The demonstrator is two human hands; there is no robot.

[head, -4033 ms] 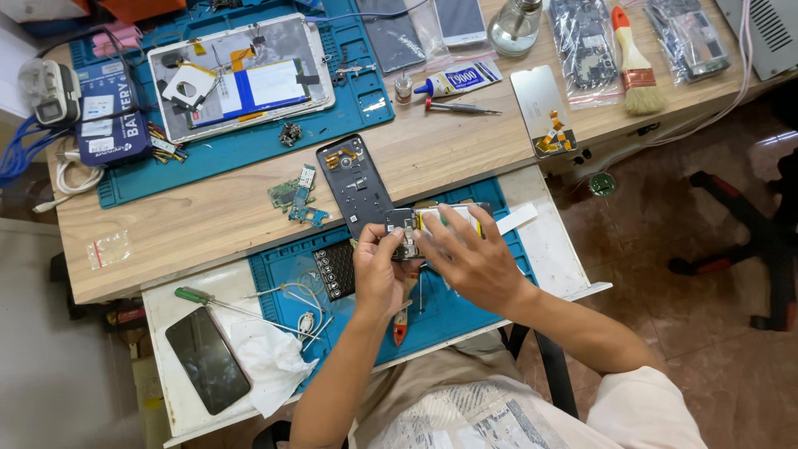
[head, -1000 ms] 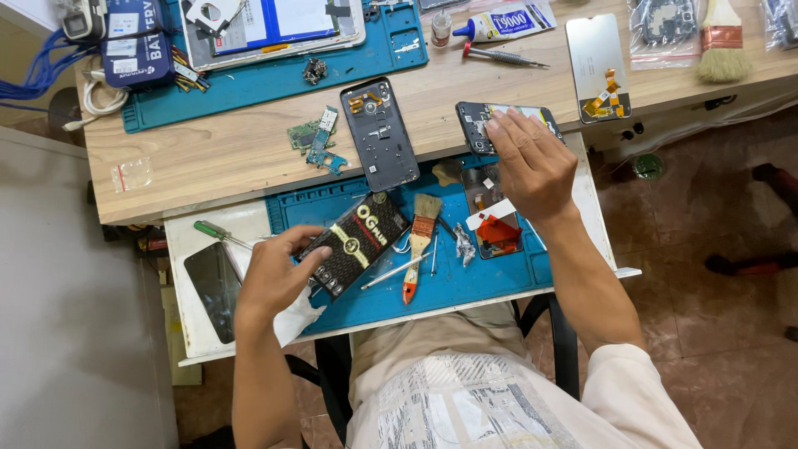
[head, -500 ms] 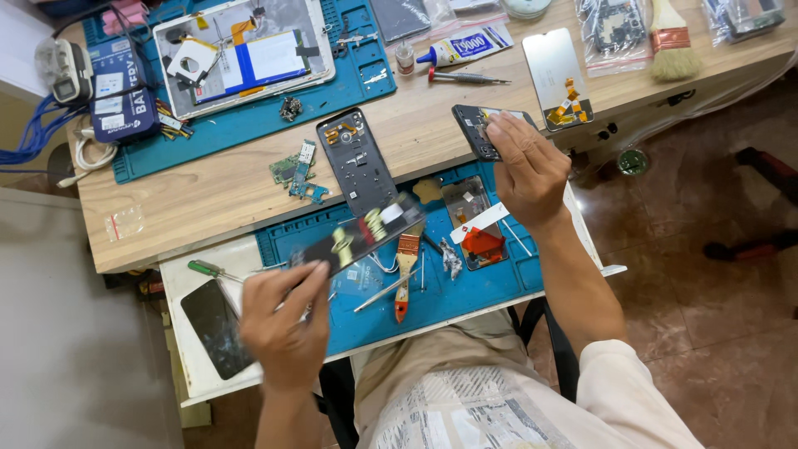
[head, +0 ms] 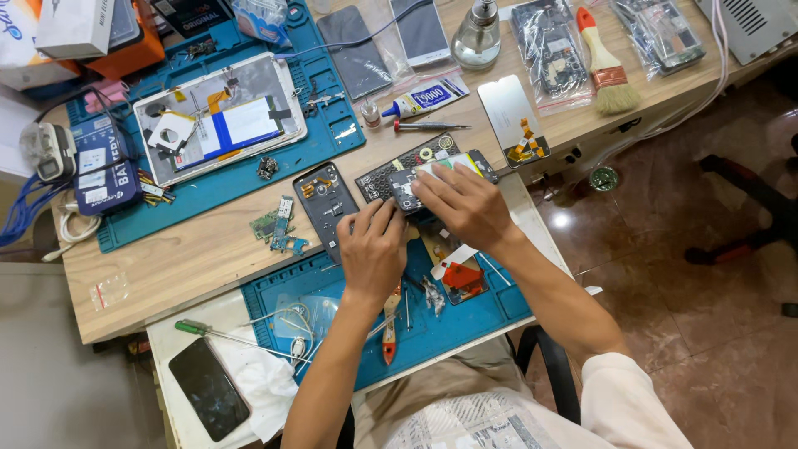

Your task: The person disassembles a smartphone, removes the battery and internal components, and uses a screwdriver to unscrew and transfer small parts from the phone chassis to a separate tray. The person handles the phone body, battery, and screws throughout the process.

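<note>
Both my hands meet over a dark phone body (head: 405, 189), which lies on a black perforated board (head: 391, 170) at the wooden table's front edge. My left hand (head: 372, 248) grips the phone's near left end with curled fingers. My right hand (head: 467, 206) lies over its right part, fingers pressing on top. An opened phone shell (head: 326, 204) lies just left of my left hand. Small green circuit boards (head: 278, 226) sit further left.
A blue mat (head: 486, 320) under my wrists holds an orange-handled tool (head: 389, 334) and a red-and-white pack (head: 460, 274). A green-handled screwdriver (head: 199, 331) and a black phone (head: 208, 388) lie at the lower left. An opened tablet (head: 218, 116), a glue tube (head: 424, 98) and a brush (head: 605, 62) lie behind.
My left hand has moved up from the lower left of the mat to the phone by my right hand. The black board now lies under that phone.
</note>
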